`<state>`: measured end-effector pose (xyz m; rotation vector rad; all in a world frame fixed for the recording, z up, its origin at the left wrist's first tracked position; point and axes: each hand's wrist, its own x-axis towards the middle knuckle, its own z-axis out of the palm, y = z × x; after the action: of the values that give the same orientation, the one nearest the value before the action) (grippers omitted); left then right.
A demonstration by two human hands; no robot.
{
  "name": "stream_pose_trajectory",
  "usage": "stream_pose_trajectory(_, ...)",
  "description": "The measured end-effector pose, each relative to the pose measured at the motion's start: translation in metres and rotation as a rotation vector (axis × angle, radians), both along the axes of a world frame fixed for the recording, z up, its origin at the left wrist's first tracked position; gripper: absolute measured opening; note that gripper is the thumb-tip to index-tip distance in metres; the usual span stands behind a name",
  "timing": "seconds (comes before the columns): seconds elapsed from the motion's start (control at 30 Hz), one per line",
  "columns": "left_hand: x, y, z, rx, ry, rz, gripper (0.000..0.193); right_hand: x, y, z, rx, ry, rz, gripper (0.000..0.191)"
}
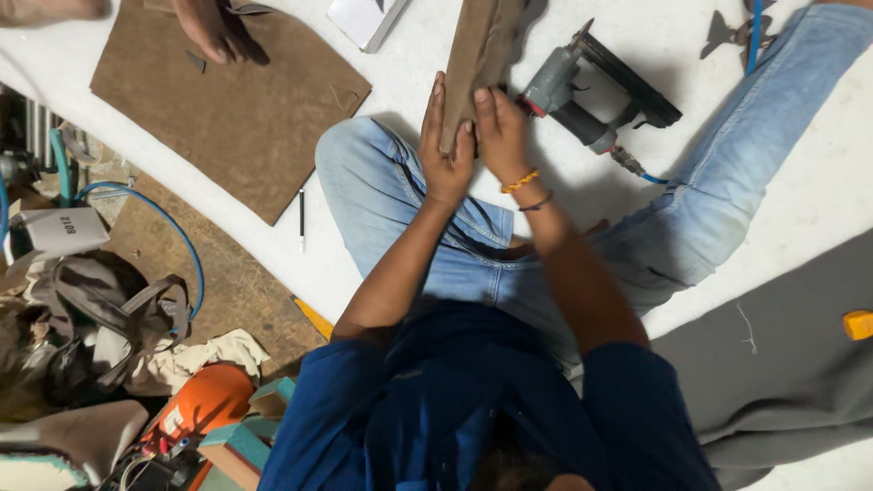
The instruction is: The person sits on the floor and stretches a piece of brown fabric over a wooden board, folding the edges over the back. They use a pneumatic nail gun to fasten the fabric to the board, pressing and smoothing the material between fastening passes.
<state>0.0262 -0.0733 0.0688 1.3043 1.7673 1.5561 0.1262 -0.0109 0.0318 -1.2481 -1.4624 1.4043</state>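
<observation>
"Where are your hands?"

"My left hand (444,150) and right hand (500,136) are pressed flat against either side of a narrow brown strip (477,55), holding it upright over my knee, just far of me."

"How far along?"

"I judge it midway: the strip is folded, yet the grey pneumatic stapler (591,100) lies untouched right of it. The large brown sheet (236,109) lies far left under another person's hand (214,32)."

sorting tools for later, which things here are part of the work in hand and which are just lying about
In hand: brown fabric strip, pressed between left hand and right hand.

Lying about: pneumatic stapler, large brown fabric sheet, pen, grey cloth, brown bag.
</observation>
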Motion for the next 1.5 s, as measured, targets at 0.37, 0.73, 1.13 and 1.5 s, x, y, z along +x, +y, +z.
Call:
stream_pose_trajectory(0.37, -0.011, 0.007, 0.0, 0.025, 0.041, -0.03, 0.062, 0.126, 0.03, 0.007, 0.504, -1.032, 0.268, 0.053)
stream_pose_trajectory(0.73, -0.025, 0.004, -0.01, 0.024, -0.083, -0.06, 0.059, 0.136, 0.006, 0.093, 0.088, -0.026, 0.318, 0.037)
stream_pose_trajectory(1.13, -0.021, 0.01, -0.002, -0.022, -0.25, -0.083, 0.074, 0.099, 0.005, 0.114, 0.208, -0.211, 0.409, 0.029)
stream_pose_trajectory(1.5, -0.008, -0.013, 0.02, -0.119, -0.18, 0.002, 0.075, 0.124, 0.04, 0.031, 0.651, -1.077, 0.046, 0.035)
